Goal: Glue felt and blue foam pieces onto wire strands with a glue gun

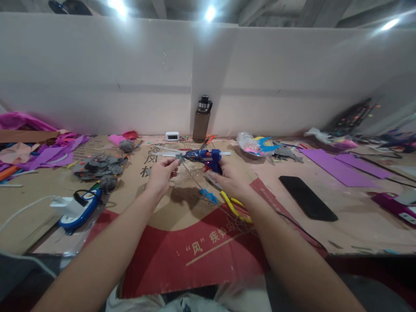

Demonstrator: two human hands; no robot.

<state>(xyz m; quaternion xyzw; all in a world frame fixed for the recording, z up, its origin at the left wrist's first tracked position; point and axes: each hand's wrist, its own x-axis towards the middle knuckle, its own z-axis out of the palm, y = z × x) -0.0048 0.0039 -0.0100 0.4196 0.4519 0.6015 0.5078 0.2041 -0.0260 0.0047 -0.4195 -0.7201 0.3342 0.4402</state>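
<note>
My right hand is closed around a blue hot glue gun held above a flattened cardboard sheet; a white glue stick sticks out of its back. The gun's nozzle points left at a small grey piece pinched in my left hand. A thin wire runs down from that piece toward the cardboard. Both forearms reach in from the bottom of the view.
Yellow-handled pliers and a blue scrap lie under my right wrist. A black phone lies to the right, purple foam sheets beyond it. A blue power strip, grey felt bits, a brown bottle and a bowl stand around.
</note>
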